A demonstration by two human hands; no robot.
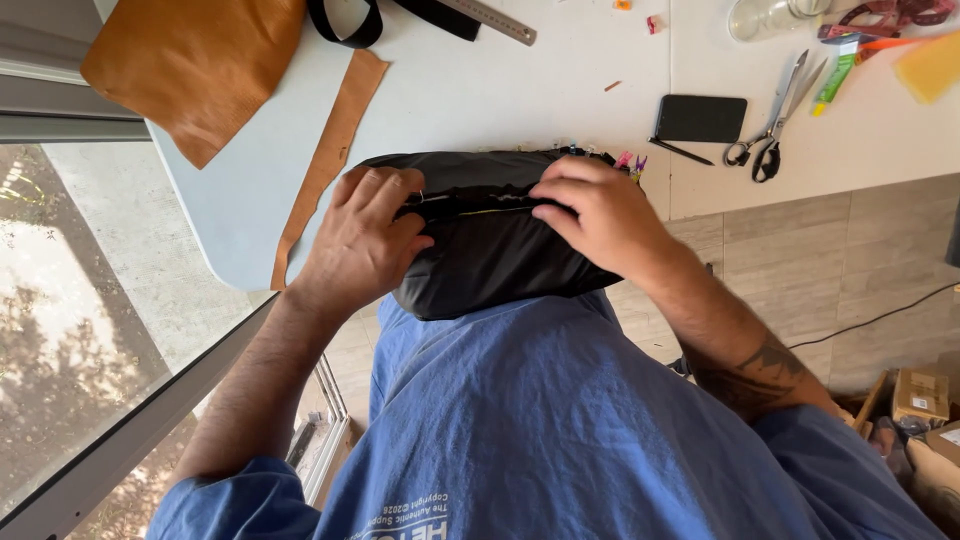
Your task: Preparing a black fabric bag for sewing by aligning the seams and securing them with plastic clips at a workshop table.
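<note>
Head camera: white worktop (480, 90) carries tan leather (195, 60), with black fabric bundle (480, 250) at its near edge, both hands pinching its seam, left hand (362, 245), right hand (597, 215); what looks like a needle between them; scissors (775, 125) lie apart.

A white counter (480, 90) carries the clutter. Beyond the left hand (360, 245), a tan leather sheet (195, 65) hangs over the counter's far corner, and a narrow tan leather strip (330, 160) runs from there to just beside that hand. Farther off lie a black strap (345, 25) and a metal ruler (490, 20). Beyond the right hand (600, 215) sits a flat black case (700, 118) with a black pen (682, 152) beside it, then scissors (775, 120), a green glue stick (832, 80), a clear jar (765, 18) and a yellow sponge (930, 65). Cardboard boxes (920, 395) stand on the tiled floor (800, 260), well out from the right hand.
</note>
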